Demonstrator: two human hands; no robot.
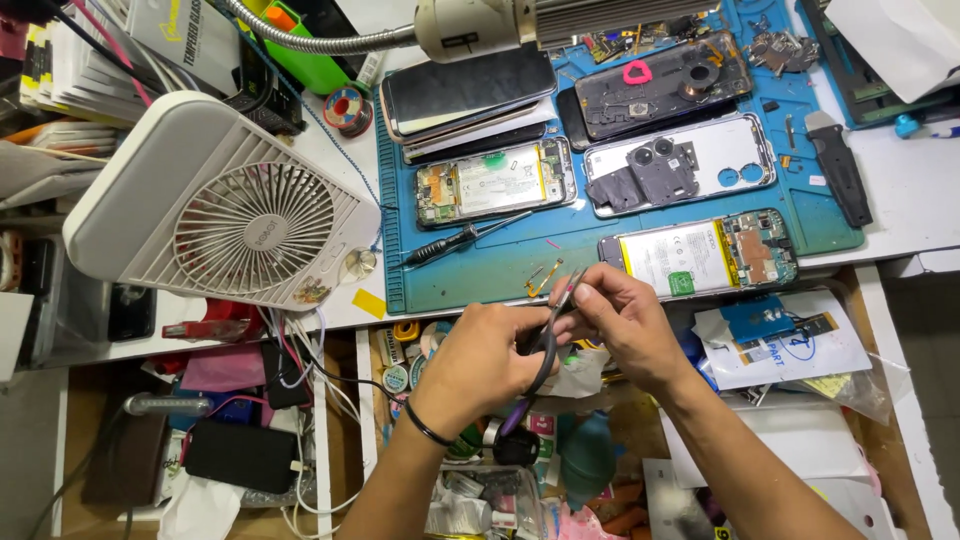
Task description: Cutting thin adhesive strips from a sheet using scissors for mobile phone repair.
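My left hand (478,362) and my right hand (622,322) meet over the front edge of the blue work mat (480,270). The left hand grips black curved tweezers (556,325), whose tips point up toward the mat. My right-hand fingers pinch at the tweezer tips; whatever small part sits there is too tiny to make out. Just beyond the right hand lies an opened phone (700,255) with its battery and board exposed. A black screwdriver (462,240) rests on the mat to the left.
More opened phones (495,182) and back covers (680,165) lie on the mat, plus stacked phones (465,95). A white desk fan (215,205) stands left. An open drawer (520,470) full of tools and parts sits below my hands. A lamp arm (450,30) hangs overhead.
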